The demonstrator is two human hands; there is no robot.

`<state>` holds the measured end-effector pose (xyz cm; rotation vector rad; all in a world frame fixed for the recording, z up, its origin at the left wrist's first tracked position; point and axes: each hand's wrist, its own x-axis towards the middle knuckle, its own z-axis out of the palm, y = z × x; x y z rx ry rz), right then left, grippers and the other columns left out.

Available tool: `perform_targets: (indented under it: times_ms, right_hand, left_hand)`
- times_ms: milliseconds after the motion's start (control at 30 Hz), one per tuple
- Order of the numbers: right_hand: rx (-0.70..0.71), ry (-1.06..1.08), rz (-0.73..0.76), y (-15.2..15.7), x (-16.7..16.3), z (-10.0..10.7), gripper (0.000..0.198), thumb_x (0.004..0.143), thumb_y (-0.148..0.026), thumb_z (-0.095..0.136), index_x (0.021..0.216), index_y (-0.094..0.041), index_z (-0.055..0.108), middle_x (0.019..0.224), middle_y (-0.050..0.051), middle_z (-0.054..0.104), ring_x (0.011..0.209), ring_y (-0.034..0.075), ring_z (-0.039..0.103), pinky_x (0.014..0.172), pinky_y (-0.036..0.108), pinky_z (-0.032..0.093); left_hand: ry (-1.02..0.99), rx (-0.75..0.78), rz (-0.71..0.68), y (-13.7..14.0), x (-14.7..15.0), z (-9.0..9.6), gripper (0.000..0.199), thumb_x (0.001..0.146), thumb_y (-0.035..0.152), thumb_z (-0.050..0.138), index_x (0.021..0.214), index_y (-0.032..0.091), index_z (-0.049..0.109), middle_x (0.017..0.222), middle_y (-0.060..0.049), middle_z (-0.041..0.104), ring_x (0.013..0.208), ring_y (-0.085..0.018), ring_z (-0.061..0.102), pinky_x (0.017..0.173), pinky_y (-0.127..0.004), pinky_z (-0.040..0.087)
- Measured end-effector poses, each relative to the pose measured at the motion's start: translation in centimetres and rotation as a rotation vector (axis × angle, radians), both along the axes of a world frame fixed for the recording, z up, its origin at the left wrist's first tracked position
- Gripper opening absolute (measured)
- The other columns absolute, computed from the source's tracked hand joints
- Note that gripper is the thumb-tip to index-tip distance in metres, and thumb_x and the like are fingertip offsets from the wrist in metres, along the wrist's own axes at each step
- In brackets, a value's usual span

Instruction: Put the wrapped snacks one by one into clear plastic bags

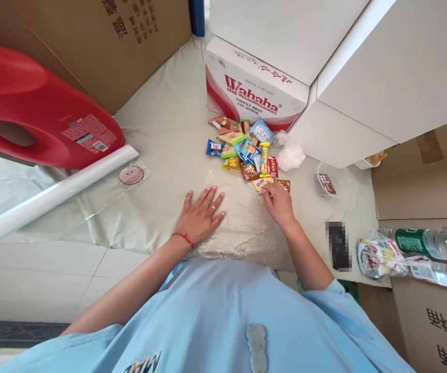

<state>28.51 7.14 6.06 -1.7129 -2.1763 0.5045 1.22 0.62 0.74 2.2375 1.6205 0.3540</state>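
My left hand (201,216) lies flat, fingers spread, on the clear plastic (242,233) that covers the near part of the cloth-covered table. The fingers of my right hand (279,203) are pinched at the edge of a yellow snack packet (262,184), at the near side of a snack pile. A brown snack packet (284,185) lies just beside that hand, partly hidden by it. Blue packets (248,150), a thin yellow packet (264,158), a red packet (272,167) and several others overlap in the pile. Crumpled white plastic (291,156) touches its right side.
A Wahaha water carton (252,88) stands behind the snacks. To the left are a red jug (48,103), a white roll (60,191) and a round pink item (131,175). A clear tub (334,181), a blurred dark object (339,246) and plastic bottles (436,243) sit right.
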Motion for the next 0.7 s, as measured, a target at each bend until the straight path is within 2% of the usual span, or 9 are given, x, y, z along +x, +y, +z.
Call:
perform_targets:
  times_ms: [100, 200, 267, 367, 467, 600, 633, 700]
  right_hand:
    - [-0.053, -0.236, -0.003, 4.6, -4.2, 0.3, 0.036, 0.107, -0.038, 0.043, 0.122, -0.019, 0.070, 0.125, 0.016, 0.069, 0.107, 0.030, 0.069, 0.093, 0.043, 0.054]
    - [-0.062, -0.387, -0.062, 7.2, -6.9, 0.1, 0.048, 0.102, -0.049, 0.057, 0.133, -0.014, 0.063, 0.134, 0.023, 0.061, 0.107, 0.034, 0.069, 0.090, 0.046, 0.054]
    - [-0.067, -0.427, -0.083, 8.0, -7.3, -0.2, 0.052, 0.099, -0.050, 0.063, 0.134, -0.012, 0.063, 0.136, 0.026, 0.060, 0.107, 0.036, 0.069, 0.090, 0.048, 0.053]
    - [-0.068, -0.400, -0.119, 8.4, -6.1, -0.3, 0.041, 0.101, -0.043, 0.059, 0.129, -0.014, 0.068, 0.129, 0.024, 0.066, 0.105, 0.036, 0.069, 0.089, 0.048, 0.053]
    - [-0.020, -0.249, -0.181, 8.2, -3.5, 0.1, 0.037, 0.102, -0.040, 0.054, 0.125, -0.017, 0.071, 0.118, 0.020, 0.073, 0.103, 0.034, 0.069, 0.089, 0.045, 0.052]
    - [0.083, 0.159, -0.273, 6.6, 0.4, 1.1, 0.044, 0.100, -0.051, 0.052, 0.122, -0.018, 0.072, 0.106, 0.012, 0.077, 0.094, 0.028, 0.068, 0.086, 0.038, 0.052]
    - [0.074, 0.274, -0.288, 5.9, 1.1, 1.2, 0.046, 0.099, -0.055, 0.051, 0.117, -0.018, 0.073, 0.101, 0.010, 0.077, 0.089, 0.025, 0.067, 0.083, 0.037, 0.052]
    - [-0.047, 0.457, -0.264, 4.4, 2.1, 1.4, 0.051, 0.098, -0.063, 0.049, 0.103, -0.019, 0.073, 0.087, 0.006, 0.073, 0.077, 0.021, 0.064, 0.075, 0.033, 0.050]
  left_hand:
    - [-0.005, -0.001, 0.006, 0.0, -0.1, 0.0, 0.060, 0.105, 0.047, 0.040, 0.163, 0.029, 0.040, 0.174, -0.014, 0.028, 0.162, -0.030, 0.027, 0.129, -0.064, -0.004]
    - [-0.042, -0.002, 0.014, 0.0, -0.1, 0.0, 0.060, 0.104, 0.047, 0.042, 0.162, 0.029, 0.041, 0.174, -0.013, 0.029, 0.161, -0.031, 0.029, 0.129, -0.064, -0.005]
    - [-0.083, -0.003, 0.017, 0.0, -0.2, -0.1, 0.060, 0.104, 0.048, 0.044, 0.161, 0.029, 0.042, 0.173, -0.013, 0.030, 0.161, -0.032, 0.029, 0.130, -0.064, -0.005]
    - [-0.114, -0.004, 0.016, 0.1, -0.3, -0.2, 0.060, 0.104, 0.048, 0.044, 0.161, 0.029, 0.043, 0.173, -0.014, 0.031, 0.161, -0.031, 0.029, 0.129, -0.063, -0.006]
    - [-0.101, -0.009, 0.013, 0.1, -0.3, -0.3, 0.060, 0.104, 0.048, 0.043, 0.161, 0.029, 0.043, 0.173, -0.013, 0.029, 0.161, -0.031, 0.028, 0.129, -0.063, -0.006]
    - [-0.088, -0.005, 0.008, 0.1, -0.4, -0.5, 0.060, 0.105, 0.049, 0.041, 0.162, 0.029, 0.042, 0.174, -0.013, 0.028, 0.162, -0.030, 0.027, 0.129, -0.062, -0.008]
    - [-0.083, -0.001, 0.006, 0.1, -0.4, -0.6, 0.060, 0.105, 0.049, 0.040, 0.162, 0.029, 0.042, 0.174, -0.013, 0.028, 0.162, -0.030, 0.027, 0.129, -0.062, -0.008]
    - [-0.068, 0.009, 0.002, 0.1, -0.4, -0.6, 0.060, 0.106, 0.049, 0.039, 0.162, 0.028, 0.041, 0.174, -0.012, 0.027, 0.162, -0.029, 0.026, 0.129, -0.062, -0.009]
